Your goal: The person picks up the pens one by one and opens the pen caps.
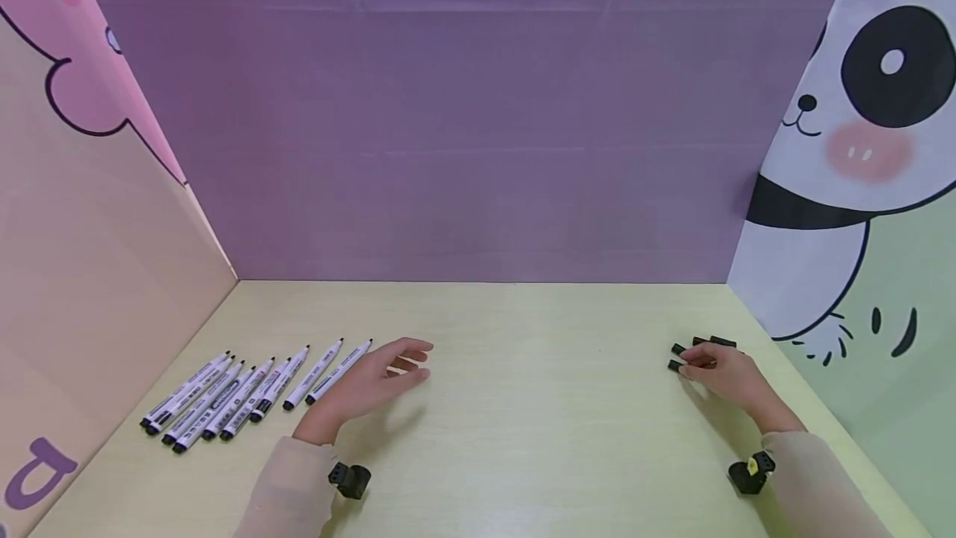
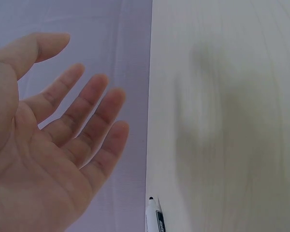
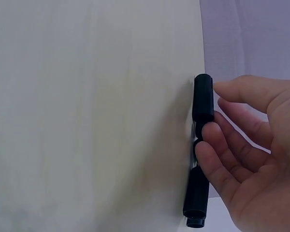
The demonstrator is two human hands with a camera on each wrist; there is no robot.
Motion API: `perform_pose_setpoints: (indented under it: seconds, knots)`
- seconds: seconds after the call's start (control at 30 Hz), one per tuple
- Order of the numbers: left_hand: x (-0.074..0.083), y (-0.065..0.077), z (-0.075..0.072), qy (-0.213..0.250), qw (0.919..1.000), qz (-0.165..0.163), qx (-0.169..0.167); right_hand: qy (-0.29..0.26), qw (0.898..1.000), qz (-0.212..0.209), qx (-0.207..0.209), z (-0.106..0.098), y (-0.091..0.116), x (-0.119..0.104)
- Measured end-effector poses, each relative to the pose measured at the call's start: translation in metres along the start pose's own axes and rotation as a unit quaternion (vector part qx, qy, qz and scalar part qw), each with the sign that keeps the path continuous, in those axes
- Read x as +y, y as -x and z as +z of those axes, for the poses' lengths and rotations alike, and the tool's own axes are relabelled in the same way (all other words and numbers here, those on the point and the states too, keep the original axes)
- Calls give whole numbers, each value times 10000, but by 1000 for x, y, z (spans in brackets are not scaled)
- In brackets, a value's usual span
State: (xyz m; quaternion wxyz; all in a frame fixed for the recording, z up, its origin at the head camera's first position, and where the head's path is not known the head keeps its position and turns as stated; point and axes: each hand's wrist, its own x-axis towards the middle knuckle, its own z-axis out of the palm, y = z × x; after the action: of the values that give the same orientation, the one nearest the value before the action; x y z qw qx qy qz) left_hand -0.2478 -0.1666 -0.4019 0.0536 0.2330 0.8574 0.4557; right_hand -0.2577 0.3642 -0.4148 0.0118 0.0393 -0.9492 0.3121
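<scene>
Several white markers with bare black tips lie side by side on the left of the table, their tips pointing away. My left hand hovers just right of the last marker; its fingers are loosely spread and hold nothing in the left wrist view. Across the table, my right hand is at a small group of black marker caps. In the right wrist view the thumb tip is against the side of one cap, and the fingertips are beside other caps, partly covering them.
The pale wooden table meets a purple back wall, with printed side walls at left and right. A small black camera is strapped on the left wrist and another camera on the right wrist.
</scene>
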Motion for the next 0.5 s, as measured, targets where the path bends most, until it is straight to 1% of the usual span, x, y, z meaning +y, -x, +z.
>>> perform_pose_setpoints:
  seconds: [0.2, 0.5]
  knots:
    - [2, -1, -2, -67, 9999, 94, 6, 22, 10000, 25, -30, -1, 0, -5]
    - [3, -4, -2, -185, 9997, 141, 50, 132, 9995, -250, 107, -1, 0, -18]
